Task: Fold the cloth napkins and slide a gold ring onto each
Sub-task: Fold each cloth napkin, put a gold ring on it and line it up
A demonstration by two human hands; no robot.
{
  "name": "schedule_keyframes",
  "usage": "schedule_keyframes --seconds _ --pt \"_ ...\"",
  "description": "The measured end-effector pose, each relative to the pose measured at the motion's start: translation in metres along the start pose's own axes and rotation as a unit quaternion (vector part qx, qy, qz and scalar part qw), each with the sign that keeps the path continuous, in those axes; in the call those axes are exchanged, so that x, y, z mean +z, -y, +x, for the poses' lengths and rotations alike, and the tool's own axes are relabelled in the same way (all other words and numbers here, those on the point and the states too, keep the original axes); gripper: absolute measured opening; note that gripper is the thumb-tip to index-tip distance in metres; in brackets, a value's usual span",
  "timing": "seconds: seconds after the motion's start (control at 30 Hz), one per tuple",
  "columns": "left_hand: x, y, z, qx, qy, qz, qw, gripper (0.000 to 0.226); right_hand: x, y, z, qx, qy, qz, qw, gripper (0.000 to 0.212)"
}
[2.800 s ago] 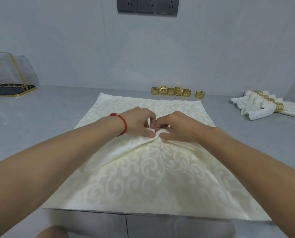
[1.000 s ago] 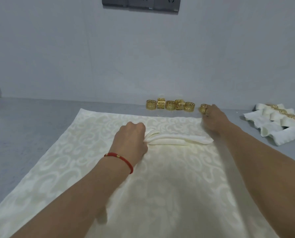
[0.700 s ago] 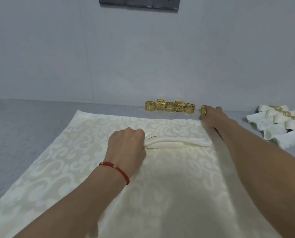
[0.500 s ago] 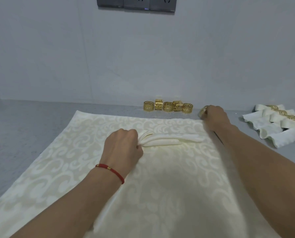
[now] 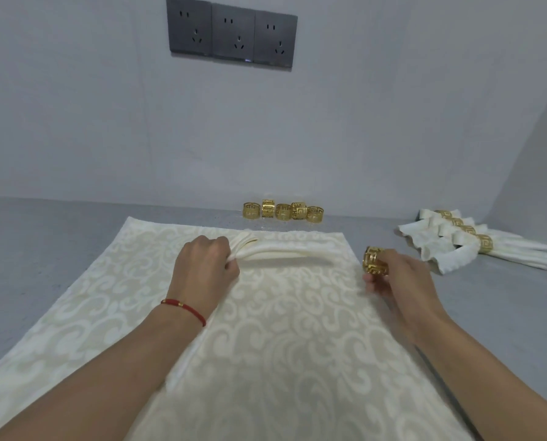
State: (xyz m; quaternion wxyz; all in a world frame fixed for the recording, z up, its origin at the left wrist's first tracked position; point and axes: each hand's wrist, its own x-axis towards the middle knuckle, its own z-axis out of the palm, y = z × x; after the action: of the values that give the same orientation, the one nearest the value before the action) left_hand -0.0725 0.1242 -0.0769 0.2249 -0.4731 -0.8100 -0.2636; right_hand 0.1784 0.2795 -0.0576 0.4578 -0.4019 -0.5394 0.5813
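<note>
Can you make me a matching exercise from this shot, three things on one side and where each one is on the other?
Things:
1. gathered napkin fold
2. gold ring
3. finished napkins

Places:
A. far right of the counter
B. gripped by the left hand
C. pinched by the right hand

Pairs: 1-B, 2-C, 3-A

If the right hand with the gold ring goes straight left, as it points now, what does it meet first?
Probably the free end of the gathered napkin, which the left hand grips. The right hand holds the gold ring near it; depth is unclear.
</note>
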Motion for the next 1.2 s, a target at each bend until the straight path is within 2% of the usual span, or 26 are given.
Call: schedule_keyframes --seconds 0.23,0.47,0.57,0.67,0.73,0.93,1.07,1.2 --pt "-0.001 0.0 -0.001 0.023 -0.012 -0.001 1.0 0.028 0.004 -0.024 0.006 0.041 0.039 0.084 0.995 0.026" --pt "0.002 -0.01 -0.003 0.051 -0.035 -0.035 0.997 0.032 0.004 -0.019 0.001 0.069 0.098 0.097 0.988 0.035" --pt "0.002 -0.012 -0.004 0.077 -0.055 -0.067 0.993 0.033 0.003 -0.015 -0.006 0.048 0.154 0.067 0.985 0.036" --pt "0.002 -0.014 -0.008 0.086 -0.066 -0.098 0.989 0.018 0.003 -0.013 -0.01 0.029 0.21 0.054 0.976 0.037" --pt "0.0 -0.013 -0.009 0.079 -0.077 -0.113 0.988 0.009 0.001 -0.012 -0.008 0.012 0.214 0.041 0.976 0.032" --pt "-0.002 -0.01 -0.01 0.098 -0.08 -0.123 0.984 0.011 -0.012 -0.012 0.005 -0.052 0.182 -0.014 0.982 0.032" --pt "0.0 -0.01 -0.009 0.105 -0.074 -0.129 0.983 0.02 -0.015 -0.009 0.001 -0.089 0.231 -0.071 0.966 0.037" --pt "0.0 -0.012 -0.01 0.099 -0.066 -0.131 0.984 0.011 -0.012 -0.008 -0.007 -0.142 0.26 -0.173 0.939 0.039"
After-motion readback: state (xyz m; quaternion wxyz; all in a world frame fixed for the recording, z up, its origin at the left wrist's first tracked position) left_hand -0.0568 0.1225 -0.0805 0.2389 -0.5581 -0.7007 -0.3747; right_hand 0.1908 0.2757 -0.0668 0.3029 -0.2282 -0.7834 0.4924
